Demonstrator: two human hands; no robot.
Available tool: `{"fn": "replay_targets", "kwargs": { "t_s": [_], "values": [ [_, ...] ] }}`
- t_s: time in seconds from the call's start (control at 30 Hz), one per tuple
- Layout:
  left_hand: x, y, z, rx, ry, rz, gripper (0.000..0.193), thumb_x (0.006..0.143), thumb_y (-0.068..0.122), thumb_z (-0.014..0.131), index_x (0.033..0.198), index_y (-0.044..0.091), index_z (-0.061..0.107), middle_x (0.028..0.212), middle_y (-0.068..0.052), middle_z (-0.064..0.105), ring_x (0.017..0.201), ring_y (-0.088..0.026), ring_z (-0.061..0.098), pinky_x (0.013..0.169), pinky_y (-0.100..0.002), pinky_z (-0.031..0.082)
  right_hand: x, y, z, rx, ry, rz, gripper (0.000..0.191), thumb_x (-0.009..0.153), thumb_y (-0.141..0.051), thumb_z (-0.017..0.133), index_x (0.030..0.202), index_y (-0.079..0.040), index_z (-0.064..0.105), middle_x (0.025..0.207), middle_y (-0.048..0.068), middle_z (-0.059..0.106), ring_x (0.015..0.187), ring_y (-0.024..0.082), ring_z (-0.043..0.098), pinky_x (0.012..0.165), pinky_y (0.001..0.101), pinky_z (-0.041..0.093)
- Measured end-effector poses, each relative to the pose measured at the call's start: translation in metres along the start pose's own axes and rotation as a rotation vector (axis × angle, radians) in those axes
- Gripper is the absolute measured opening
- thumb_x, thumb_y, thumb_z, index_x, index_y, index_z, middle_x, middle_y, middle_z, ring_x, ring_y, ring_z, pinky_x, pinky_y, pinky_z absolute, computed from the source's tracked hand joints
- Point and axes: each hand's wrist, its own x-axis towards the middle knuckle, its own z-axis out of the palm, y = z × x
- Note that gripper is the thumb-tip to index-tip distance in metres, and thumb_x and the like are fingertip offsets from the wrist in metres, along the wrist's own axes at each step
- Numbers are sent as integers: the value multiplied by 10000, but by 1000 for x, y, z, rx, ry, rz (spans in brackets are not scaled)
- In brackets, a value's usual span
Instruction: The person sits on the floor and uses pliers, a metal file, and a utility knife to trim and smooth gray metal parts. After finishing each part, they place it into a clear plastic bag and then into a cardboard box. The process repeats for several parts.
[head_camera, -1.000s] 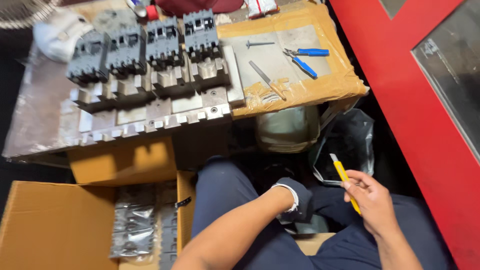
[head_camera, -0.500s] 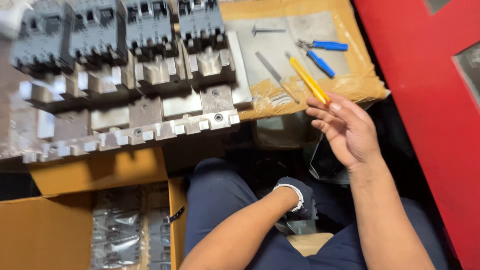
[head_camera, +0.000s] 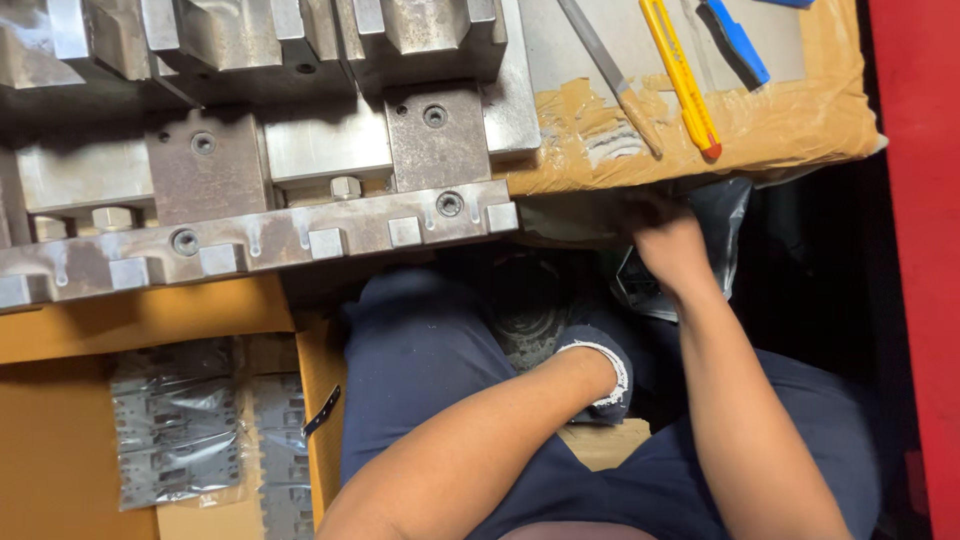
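Counter (head_camera: 800, 130): taped cardboard, yellow knife (head_camera: 682, 78) lying on it.
Right hand (head_camera: 672, 250): reaching under counter into dark plastic bag (head_camera: 720, 215); grip unclear.
Left hand (head_camera: 600, 375): gloved, lying below counter; grip hidden.
Bag: looking thin, limp, slippery; gather by its edge.

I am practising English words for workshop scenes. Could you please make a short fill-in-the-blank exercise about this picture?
1. The utility knife lying on the taped bench top has a ____ handle.
2. The right hand reaches under the bench edge and holds ____.
3. The left hand wears a dark ____ with a white cuff.
4. The open cardboard box sits to the person's ____.

Missing words: yellow; nothing; glove; left
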Motion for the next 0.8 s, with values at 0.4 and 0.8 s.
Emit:
{"fn": "replay_targets", "kwargs": {
  "t_s": [0.4,0.8],
  "values": [
    [4,-13,3,-55,24,8,372,872,245,683,1192,62,732,1162,-125,746,1034,-256,729,877,-408,580,95,19,56,-690,28,-373,430,947,-126,598,1356,4,583,1329,226,634,1257,377,576,1037,454,447],
    [6,-16,1,-40,93,-15,357,929,183,664,1240,12,691,1175,-129,732,1032,-225,714,889,-388,567,85,21,42,-733,70,-494,399,1046,-205,538,1396,-22,598,1404,250,597,1322,442,521,1116,539,388]
  ]
}}
